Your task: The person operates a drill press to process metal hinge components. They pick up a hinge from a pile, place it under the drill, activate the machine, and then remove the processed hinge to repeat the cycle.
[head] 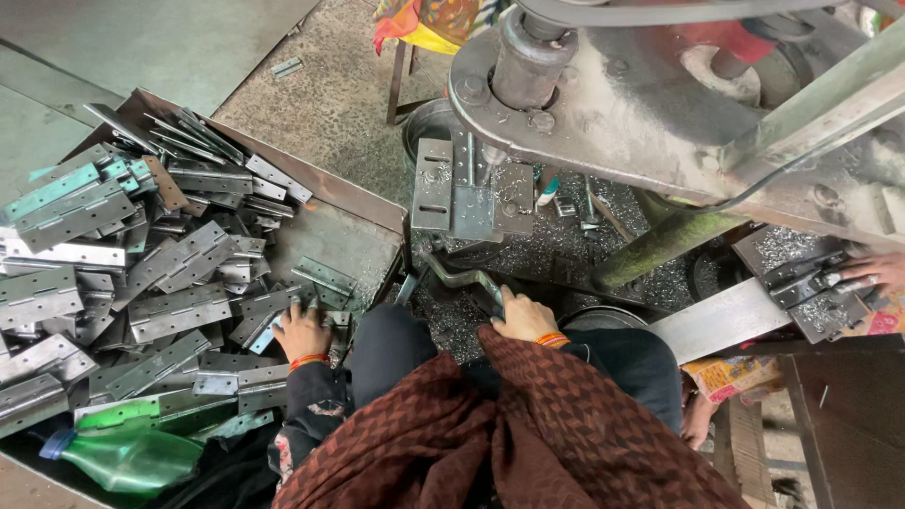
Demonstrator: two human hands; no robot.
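1. Far left, low: green clear plastic bottle (127, 457), blue cap, lying on its side at the edge of the heap.
2. Left: rusty sheet-metal tray (353, 193) w/ a heap of grey steel butt hinges (141, 273), some filmed in teal.
3. Our left hand (302, 330), orange thread at the wrist, resting on the hinges at the tray's near right corner; fingers curled onto one hinge, grip not clear, so we cannot tell if it is clenched.
4. Centre: our right hand (523, 318) clenched round the grey bent metal lever handle (462, 276).
5. Above it: upright grey hinge blanks (452, 193) under the press head (603, 94), w/ metal swarf around.
6. Right: green-wrapped bar (660, 247); steel plate (721, 319).
7. Far right: another person's hand (872, 269) at a small dark metal fixture (811, 283).
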